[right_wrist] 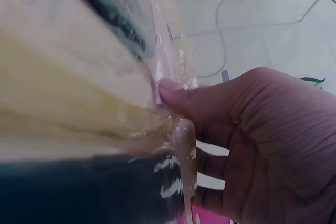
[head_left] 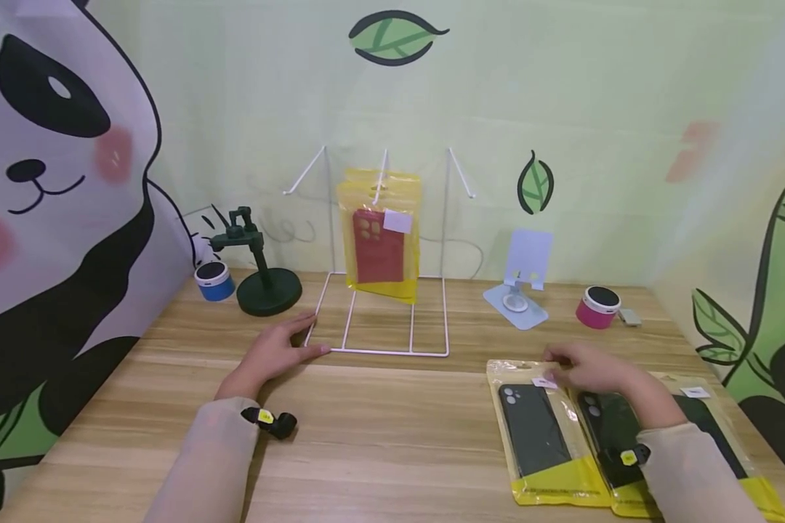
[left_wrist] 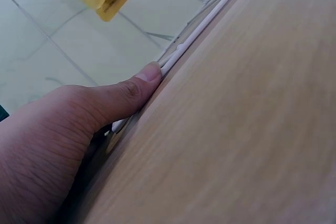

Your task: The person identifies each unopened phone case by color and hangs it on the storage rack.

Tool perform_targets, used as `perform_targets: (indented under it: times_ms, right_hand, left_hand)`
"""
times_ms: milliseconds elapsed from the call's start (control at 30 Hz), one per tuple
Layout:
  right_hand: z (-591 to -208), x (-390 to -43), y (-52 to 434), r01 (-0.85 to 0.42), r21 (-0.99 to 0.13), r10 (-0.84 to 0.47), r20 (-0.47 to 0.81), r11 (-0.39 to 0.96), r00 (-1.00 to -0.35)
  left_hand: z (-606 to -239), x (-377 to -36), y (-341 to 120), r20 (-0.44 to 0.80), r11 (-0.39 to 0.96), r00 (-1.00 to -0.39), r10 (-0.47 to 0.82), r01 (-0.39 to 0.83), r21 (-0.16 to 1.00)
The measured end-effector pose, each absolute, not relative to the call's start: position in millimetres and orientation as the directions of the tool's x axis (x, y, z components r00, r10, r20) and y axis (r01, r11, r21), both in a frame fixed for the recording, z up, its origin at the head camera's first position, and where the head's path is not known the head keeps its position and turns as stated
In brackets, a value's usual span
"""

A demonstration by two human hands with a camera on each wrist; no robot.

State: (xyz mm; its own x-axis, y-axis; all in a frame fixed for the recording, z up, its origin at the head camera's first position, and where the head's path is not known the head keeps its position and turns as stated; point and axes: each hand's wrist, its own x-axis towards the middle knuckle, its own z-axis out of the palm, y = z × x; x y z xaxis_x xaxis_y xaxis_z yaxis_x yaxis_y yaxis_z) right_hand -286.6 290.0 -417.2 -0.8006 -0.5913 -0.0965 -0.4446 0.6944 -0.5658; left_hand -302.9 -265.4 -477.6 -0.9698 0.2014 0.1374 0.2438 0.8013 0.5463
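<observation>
— Nearest the lens, what lies there?
— Three packaged phone cases in yellow-edged bags at the table's near right edge. The right hand pinches the top of the middle bag, thumb pressed on its clear flap; the left bag lies just beside it.
— And the other hand?
— The left hand rests flat, fingers relaxed, thumb touching the front corner of the white wire rack. One red case pack hangs on it.
— Free room?
— Bare wooden table between the hands.
</observation>
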Motion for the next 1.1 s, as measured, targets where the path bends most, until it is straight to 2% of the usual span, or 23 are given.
perform_targets:
  times_ms: [167, 500, 633, 800, 1100]
  right_hand:
    - [-418.9, -287.6, 290.1, -0.439, -0.594, -0.575, -0.050, 0.674, -0.816]
    - [-412.5, -286.8, 282.7, -0.504, -0.650, -0.540, 0.167, 0.568, -0.825]
    - [-402.5, -282.4, 277.3, -0.484, -0.689, -0.499, 0.200, 0.540, -0.843]
    - [-388.0, -276.1, 270.2, -0.442, -0.765, -0.414, 0.252, 0.468, -0.874]
    - [-355.1, -253.9, 246.4, -0.435, -0.872, -0.209, 0.393, 0.224, -0.895]
  left_hand:
    - [-478.1, -303.9, -265.2, 0.132, 0.801, -0.972, 0.194, 0.234, 0.551]
    - [-478.5, -303.3, -264.7, 0.114, 0.799, -0.977, 0.178, 0.211, 0.563]
    - [-478.0, -303.1, -265.5, 0.121, 0.797, -0.976, 0.182, 0.219, 0.563]
    - [-476.8, -303.6, -267.1, 0.118, 0.800, -0.977, 0.179, 0.215, 0.560]
    - [-477.9, -303.7, -266.5, 0.134, 0.794, -0.972, 0.192, 0.234, 0.561]
